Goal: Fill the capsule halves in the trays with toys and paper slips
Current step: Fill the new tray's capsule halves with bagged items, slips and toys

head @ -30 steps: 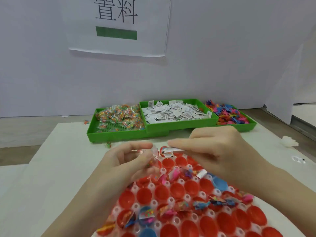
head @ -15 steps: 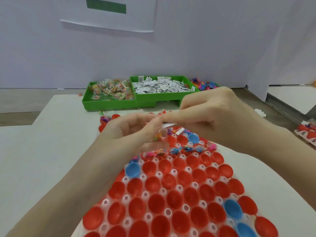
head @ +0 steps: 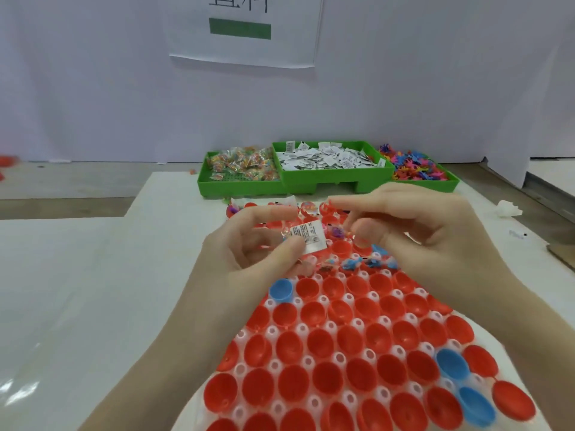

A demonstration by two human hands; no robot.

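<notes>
Your left hand (head: 249,244) pinches a small white printed paper slip (head: 308,236) between thumb and fingers, above the white tray of red plastic capsule halves (head: 326,343). Your right hand (head: 413,237), just beside the slip, hovers with fingers loosely curled and holds nothing.

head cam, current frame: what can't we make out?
- Paper slip: print too small to read in the head view.
- Left hand: anything else in its grip is hidden by the fingers.
- Wall sign: characters cut off by the top edge.
- Capsule tray: near rows cut off by the bottom edge, and both forearms cover its sides.
</notes>
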